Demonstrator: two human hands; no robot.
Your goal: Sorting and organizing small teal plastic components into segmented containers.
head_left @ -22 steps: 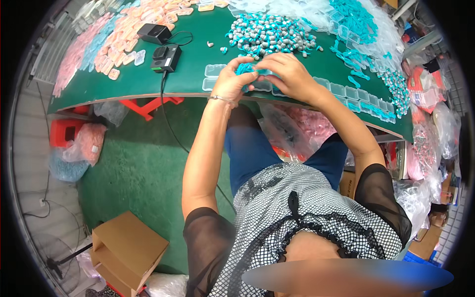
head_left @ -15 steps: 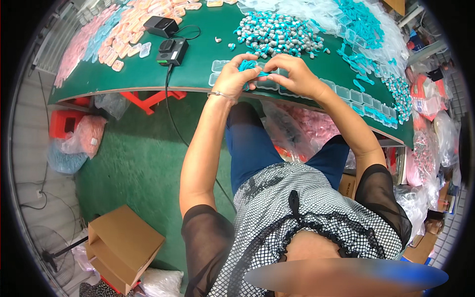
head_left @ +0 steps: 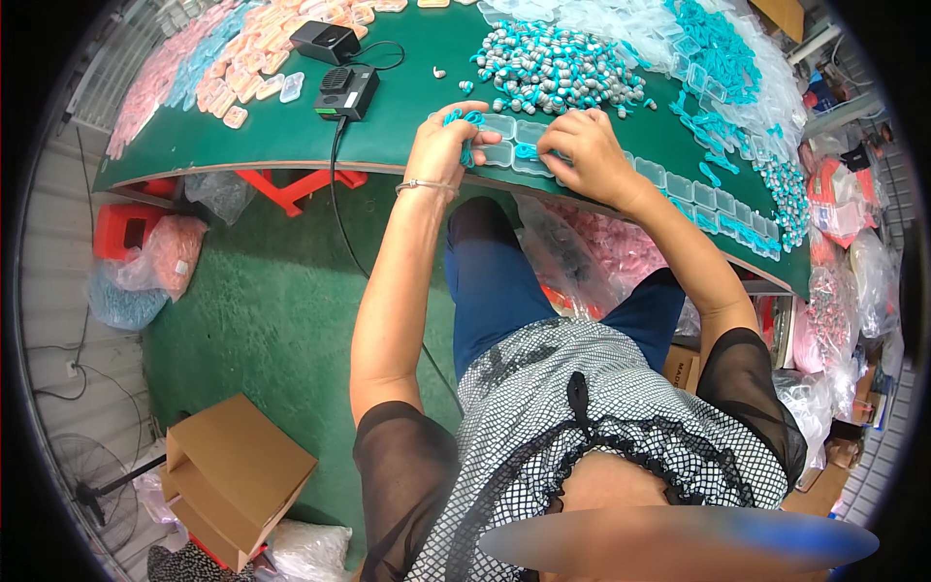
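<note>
at twelve o'clock, by the near edge of the green table (head_left: 281, 136), a loopy tangle of teal cords (head_left: 464, 120) sits clamped in the curled fingers of the left hand (head_left: 436, 147), with a teal strand (head_left: 527, 151) lying among the clear boxes (head_left: 652, 174) toward one. grey-and-teal pieces (head_left: 553, 68) heap up beyond, between twelve and one, and a black device (head_left: 346, 93) sits at eleven. at one o'clock the right hand (head_left: 590, 153) bends down, hiding some boxes, fingers bunched; whether they pinch the strand cannot be told.
</note>
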